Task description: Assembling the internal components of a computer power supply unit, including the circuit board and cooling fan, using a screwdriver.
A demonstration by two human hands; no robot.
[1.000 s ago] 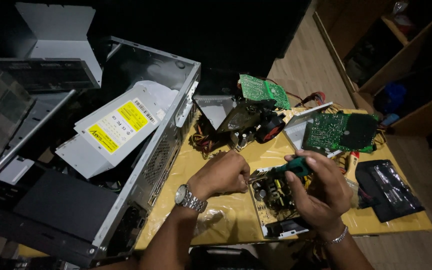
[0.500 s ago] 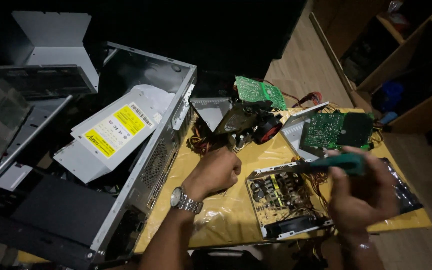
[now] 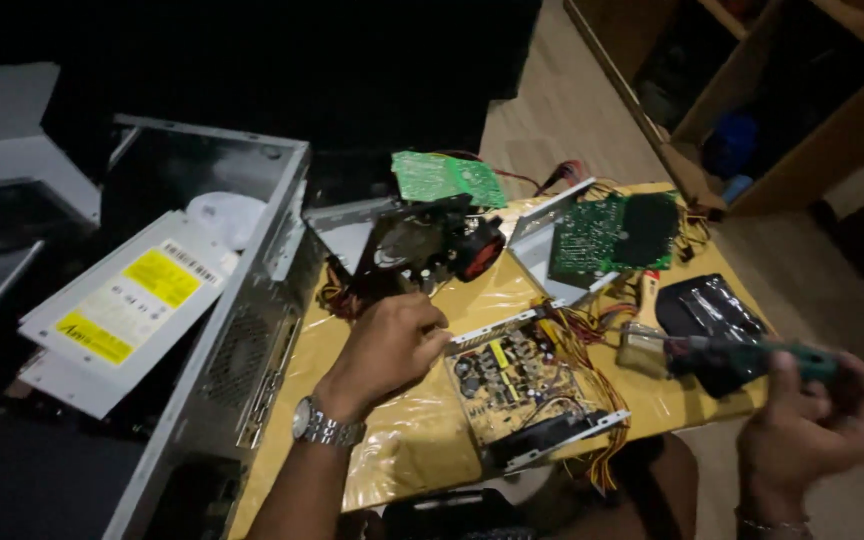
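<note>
The left half of the frame is filled by an opened grey computer case (image 3: pixel 242 330), laid on its side, with a silver power supply (image 3: pixel 122 305) bearing yellow labels seen inside it at centre left. The lower middle and right of the frame are taken up by the tabletop (image 3: pixel 402 440), which is covered in a shiny yellow sheet.

At the upper centre, a black fan unit with a red hub (image 3: pixel 432 250) is seen on the tabletop, and a small green circuit board (image 3: pixel 447 178) is propped just behind it. Further right, at upper right of centre, a larger green circuit board (image 3: pixel 612 232) is laid against a grey metal panel (image 3: pixel 542 235). A black glossy pouch (image 3: pixel 707 310) is placed at the right edge of the tabletop.

In the lower centre, an open power supply board (image 3: pixel 517 385) in a metal tray is found, with bundles of yellow and red wires (image 3: pixel 592 350) trailing from its right side.

The left hand (image 3: pixel 387 350), with a metal wristwatch (image 3: pixel 327 428) worn at the wrist, is curled into a loose fist and is rested against the upper left corner of that tray. The right hand (image 3: pixel 812 425), at lower right of the frame, is closed around the green handle of a screwdriver (image 3: pixel 742 355), which is held clear of the tabletop, just right of the board; it is blurred.
</note>
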